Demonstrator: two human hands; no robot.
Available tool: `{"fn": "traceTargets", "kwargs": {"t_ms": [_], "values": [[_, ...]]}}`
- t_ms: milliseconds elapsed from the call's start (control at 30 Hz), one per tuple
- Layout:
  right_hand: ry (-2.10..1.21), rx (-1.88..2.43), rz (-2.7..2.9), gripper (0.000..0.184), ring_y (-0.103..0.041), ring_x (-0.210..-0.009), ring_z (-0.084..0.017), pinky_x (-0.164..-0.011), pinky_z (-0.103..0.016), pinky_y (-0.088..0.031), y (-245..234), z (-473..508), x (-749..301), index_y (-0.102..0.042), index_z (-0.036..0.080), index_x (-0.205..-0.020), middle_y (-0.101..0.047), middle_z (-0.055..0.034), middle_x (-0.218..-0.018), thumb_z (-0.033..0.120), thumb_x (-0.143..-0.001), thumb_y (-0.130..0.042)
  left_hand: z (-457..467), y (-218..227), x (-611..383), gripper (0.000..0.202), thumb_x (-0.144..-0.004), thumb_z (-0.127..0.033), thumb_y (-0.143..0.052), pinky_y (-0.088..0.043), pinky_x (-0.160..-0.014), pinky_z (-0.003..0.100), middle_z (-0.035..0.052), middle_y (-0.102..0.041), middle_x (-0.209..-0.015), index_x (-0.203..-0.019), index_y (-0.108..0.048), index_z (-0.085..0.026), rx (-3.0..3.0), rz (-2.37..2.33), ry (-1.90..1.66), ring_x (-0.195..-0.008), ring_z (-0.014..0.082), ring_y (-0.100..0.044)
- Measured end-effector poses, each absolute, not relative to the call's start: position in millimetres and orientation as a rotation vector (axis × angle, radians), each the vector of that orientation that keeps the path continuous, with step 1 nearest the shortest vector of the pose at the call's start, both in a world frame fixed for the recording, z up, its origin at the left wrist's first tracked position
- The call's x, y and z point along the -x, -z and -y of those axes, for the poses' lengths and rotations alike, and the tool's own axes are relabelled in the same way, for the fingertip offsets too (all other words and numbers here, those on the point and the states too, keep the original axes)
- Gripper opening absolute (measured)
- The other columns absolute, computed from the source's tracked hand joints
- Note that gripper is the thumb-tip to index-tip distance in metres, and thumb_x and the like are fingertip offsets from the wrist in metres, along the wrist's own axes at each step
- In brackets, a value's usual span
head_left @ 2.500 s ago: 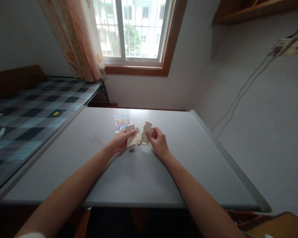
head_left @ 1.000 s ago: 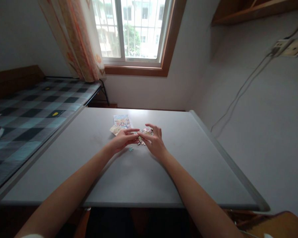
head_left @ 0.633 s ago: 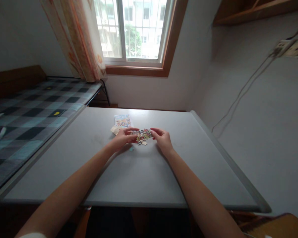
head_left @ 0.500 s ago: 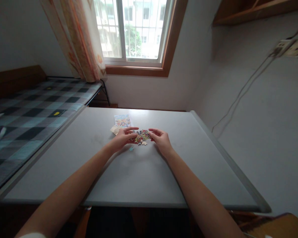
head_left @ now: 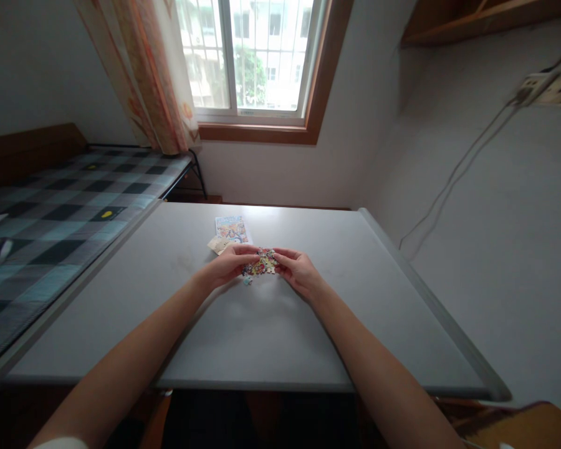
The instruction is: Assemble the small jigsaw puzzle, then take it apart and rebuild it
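Observation:
A heap of small multicoloured jigsaw puzzle pieces [head_left: 260, 264] lies on the white table between my two hands. My left hand [head_left: 234, 260] curves round the heap's left side, thumb over the pieces and fingers behind. From the right, my right hand [head_left: 297, 267] closes on the pieces, its thumb and fingertips at the heap's edge. Some pieces are hidden under the fingers. One light blue piece [head_left: 247, 281] sits just in front of the heap, near my left hand. Behind the left hand is a colourful printed picture sheet [head_left: 231, 228].
A crumpled beige packet [head_left: 217, 244] lies beside the sheet. The white table [head_left: 262, 337] has raised grey edges. A bed with a checked cover [head_left: 135, 174] stands along its left side. Beyond are a window and curtain [head_left: 144, 81], with a cable [head_left: 453, 171] on the right wall.
My right hand has shifted left and slightly down, and the hands are closer together. The puzzle pieces are pressed into a tighter heap, nearer the light blue piece.

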State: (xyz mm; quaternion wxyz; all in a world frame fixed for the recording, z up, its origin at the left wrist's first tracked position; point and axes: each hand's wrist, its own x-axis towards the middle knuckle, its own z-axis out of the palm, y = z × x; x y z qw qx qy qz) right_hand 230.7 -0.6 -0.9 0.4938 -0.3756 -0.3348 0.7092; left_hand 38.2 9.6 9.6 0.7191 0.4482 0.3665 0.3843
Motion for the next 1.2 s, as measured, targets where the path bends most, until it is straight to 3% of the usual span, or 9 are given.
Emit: {"fn": "traceTargets", "kwargs": {"t_ms": [200,500,800,1033,1200], "values": [[-1.485,0.969,0.965,0.032,-0.06,-0.059,-0.009,-0.057,-0.021,-0.047,3.2,0.1,-226.2,-0.073,0.015,-0.079,-0.071,-0.0027,-0.072,0.032,-0.055,-0.085,-6.9,-10.4,-42.9,0.026,-0.062,-0.032,-0.083,-0.047,-0.062,0.022,0.006,-0.072,-0.076,-0.078,-0.074,-0.013,-1.07,-0.907,-0.912,-0.066,0.0125,-0.063],[-1.715,0.887,0.895,0.041,-0.062,-0.063,-0.01,-0.061,-0.023,-0.049,-0.1,1.8,-230.4,-0.07,0.018,-0.088,-0.072,-0.003,-0.078,0.028,-0.051,-0.086,-9.8,-11.4,-41.6,0.032,-0.055,-0.032,-0.086,-0.048,-0.063,0.023,0.0046,-0.071,-0.074,-0.078,-0.073,-0.013,-0.962,-0.94,-1.034,-0.064,0.0129,-0.064],[-1.133,1.098,1.292,0.03,-0.064,-0.076,-0.018,-0.074,-0.032,-0.048,2.6,-3.3,-231.6,-0.073,0.018,-0.078,-0.072,-0.0052,-0.078,0.047,-0.07,-0.068,-10.1,-10.3,-42.8,0.031,-0.055,-0.035,-0.085,-0.046,-0.06,0.022,0.0031,-0.07,-0.07,-0.076,-0.072,-0.015,-1.0,-1.023,-1.073,-0.062,0.0123,-0.062],[-1.227,1.065,1.247,0.025,-0.057,-0.06,-0.013,-0.06,-0.026,-0.044,1.0,-0.3,-227.9,-0.069,0.017,-0.068,-0.066,-0.0014,-0.064,0.039,-0.061,-0.077,-5.8,-9.0,-46.2,0.032,-0.056,-0.036,-0.085,-0.047,-0.062,0.025,0.005,-0.072,-0.073,-0.075,-0.072,-0.015,-1.192,-1.037,-0.99,-0.064,0.0153,-0.064],[-1.677,0.985,0.922,0.03,-0.052,-0.054,-0.009,-0.053,-0.021,-0.041,-2.7,2.9,-228.0,-0.067,0.015,-0.068,-0.062,0.0006,-0.058,0.038,-0.055,-0.081,-4.5,-10.3,-46.4,0.029,-0.061,-0.037,-0.082,-0.046,-0.061,0.024,0.004,-0.071,-0.073,-0.076,-0.073,-0.015,-1.273,-0.975,-0.98,-0.063,0.0135,-0.062]]}}
